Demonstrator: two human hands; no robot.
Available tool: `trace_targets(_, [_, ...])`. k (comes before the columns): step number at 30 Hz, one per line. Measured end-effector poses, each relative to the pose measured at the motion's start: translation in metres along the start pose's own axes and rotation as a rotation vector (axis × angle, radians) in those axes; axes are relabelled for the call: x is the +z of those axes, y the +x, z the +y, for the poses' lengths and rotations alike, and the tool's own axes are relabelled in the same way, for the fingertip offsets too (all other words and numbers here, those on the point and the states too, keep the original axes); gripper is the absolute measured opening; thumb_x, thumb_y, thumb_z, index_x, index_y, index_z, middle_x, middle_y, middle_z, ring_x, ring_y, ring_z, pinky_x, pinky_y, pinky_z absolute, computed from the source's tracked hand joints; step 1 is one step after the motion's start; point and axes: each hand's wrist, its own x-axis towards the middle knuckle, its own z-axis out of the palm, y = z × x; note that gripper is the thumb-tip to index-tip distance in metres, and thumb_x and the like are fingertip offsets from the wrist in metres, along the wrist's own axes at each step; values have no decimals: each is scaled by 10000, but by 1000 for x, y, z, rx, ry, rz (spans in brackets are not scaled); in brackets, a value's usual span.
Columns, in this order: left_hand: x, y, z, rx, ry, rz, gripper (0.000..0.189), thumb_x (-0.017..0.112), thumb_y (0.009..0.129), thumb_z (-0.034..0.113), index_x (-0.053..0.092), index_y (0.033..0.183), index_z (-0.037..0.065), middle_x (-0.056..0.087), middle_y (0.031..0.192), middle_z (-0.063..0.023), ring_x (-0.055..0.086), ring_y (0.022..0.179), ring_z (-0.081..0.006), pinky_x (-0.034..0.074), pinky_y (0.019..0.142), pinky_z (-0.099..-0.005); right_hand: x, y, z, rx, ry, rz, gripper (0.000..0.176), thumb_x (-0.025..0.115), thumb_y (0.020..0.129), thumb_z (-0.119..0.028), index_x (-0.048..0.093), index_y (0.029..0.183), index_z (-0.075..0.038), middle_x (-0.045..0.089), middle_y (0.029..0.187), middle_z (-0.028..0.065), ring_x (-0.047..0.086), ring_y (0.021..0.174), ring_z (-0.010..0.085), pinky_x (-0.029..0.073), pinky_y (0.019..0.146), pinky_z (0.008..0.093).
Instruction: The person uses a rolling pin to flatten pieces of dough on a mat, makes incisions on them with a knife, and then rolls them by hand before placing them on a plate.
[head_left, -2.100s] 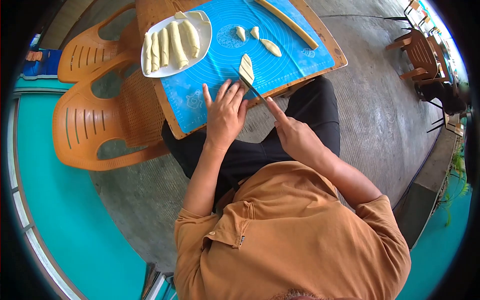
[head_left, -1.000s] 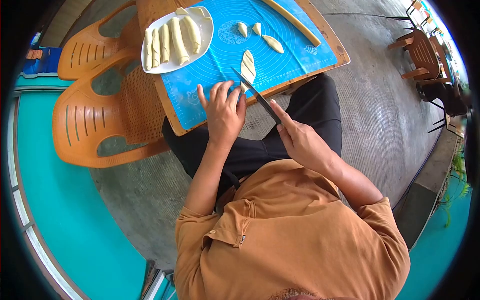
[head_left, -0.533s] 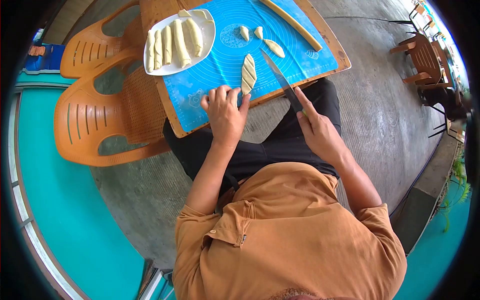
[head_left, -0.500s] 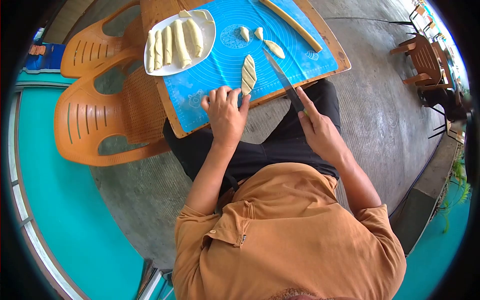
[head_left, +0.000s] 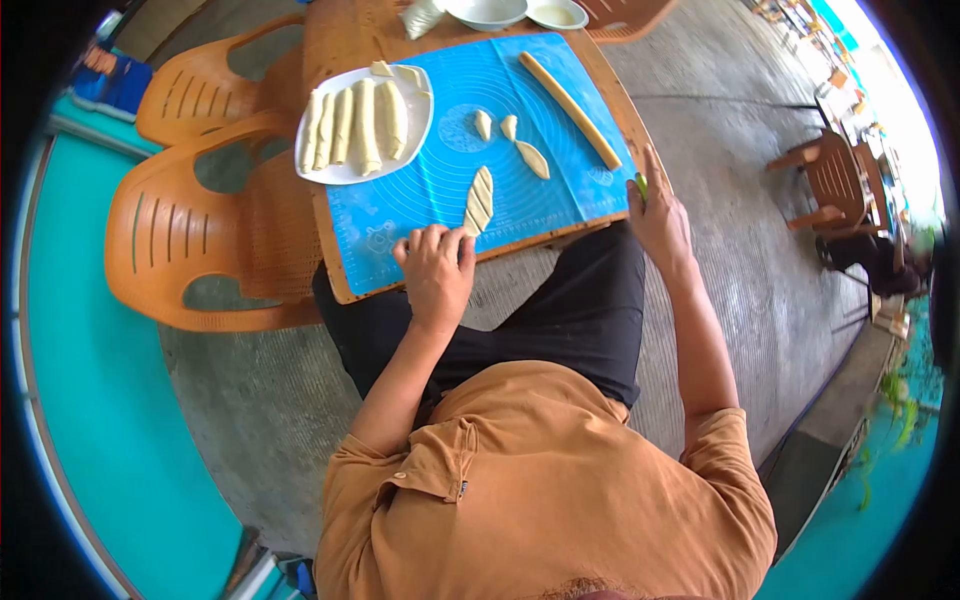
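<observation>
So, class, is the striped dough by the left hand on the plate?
No, the striped dough lies on the blue mat, apart from the plate.

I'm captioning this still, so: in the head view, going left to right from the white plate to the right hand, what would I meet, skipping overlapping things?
White plate → scored dough piece → tan rod → right hand.

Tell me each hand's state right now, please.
Left hand: curled by the scored dough; any hold hidden.
Right hand: at a green object; whether gripped cannot be told.
</observation>
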Motion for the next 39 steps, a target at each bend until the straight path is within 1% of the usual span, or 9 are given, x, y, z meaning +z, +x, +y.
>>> trace_targets(3, [1,-1,-1,-8,-3,6,140,808,953,226,773,1043,124,665,999,-29,632,1006,-256,409,981,-462,24,45,41,-109,-130,95,679,597,1106,-288,354,1701,-69,727,1346,256,746,1127,450,611,916,525])
trace_targets(9, [-1,1,-4,-17,-21,16,118,789,967,202,752,1043,119,666,1003,-28,629,985,-256,413,965,-464,40,94,64,-61,-213,22,696,601,1100,-351,372,1698,-78,724,1347,269,743,1150,453,602,965,535])
trace_targets(14, [-6,2,-6,-5,-59,9,105,777,979,216,744,1012,122,648,985,-22,613,983,-242,409,970,-460,48,101,77,-138,-185,-44,685,662,1064,-244,400,1669,-55,671,1410,263,662,1288,450,565,1057,522])
trace_targets(23, [-13,-3,-11,-16,-149,15,149,799,968,217,743,1054,109,655,986,-26,623,980,-251,418,947,-461,39,100,76,-128,-239,-88,607,667,1060,-250,500,1620,-84,666,1329,218,690,1195,422,573,1009,512])
trace_targets(27, [-12,-5,-15,-32,-160,18,152,795,976,212,749,1069,102,657,990,-28,625,971,-250,418,946,-458,28,89,27,-141,-300,147,492,681,1053,-223,609,1511,-59,691,1273,205,703,1150,401,573,988,504])
trace_targets(29, [-12,-6,-16,-43,-170,0,153,791,978,206,757,1079,97,657,985,-29,627,970,-246,418,952,-454,25,79,-12,-321,4,182,352,721,1025,-166,706,1355,-46,713,1187,184,707,1112,398,571,973,502])
trace_targets(33, [-14,-2,-18,-36,-167,5,145,786,980,196,766,1079,92,659,981,-31,633,976,-244,422,956,-446,44,60,-78,-521,275,-167,241,771,967,-77,762,1207,-57,714,1160,153,689,1128,399,559,994,497])
trace_targets(36, [-21,1,-21,-19,-208,45,109,786,977,178,782,1034,86,657,962,-32,619,947,-234,432,942,-438,65,58,-103,-719,220,-201,248,771,963,-73,762,1211,-59,707,1198,139,665,1183,379,539,1033,486])
trace_targets(39, [-33,2,-34,-13,-237,81,101,784,973,154,775,1039,78,666,976,-41,634,981,-243,448,950,-444,80,66,-114,-678,230,-255,254,775,960,-75,765,1213,-65,701,1215,128,646,1217,362,524,1059,478])
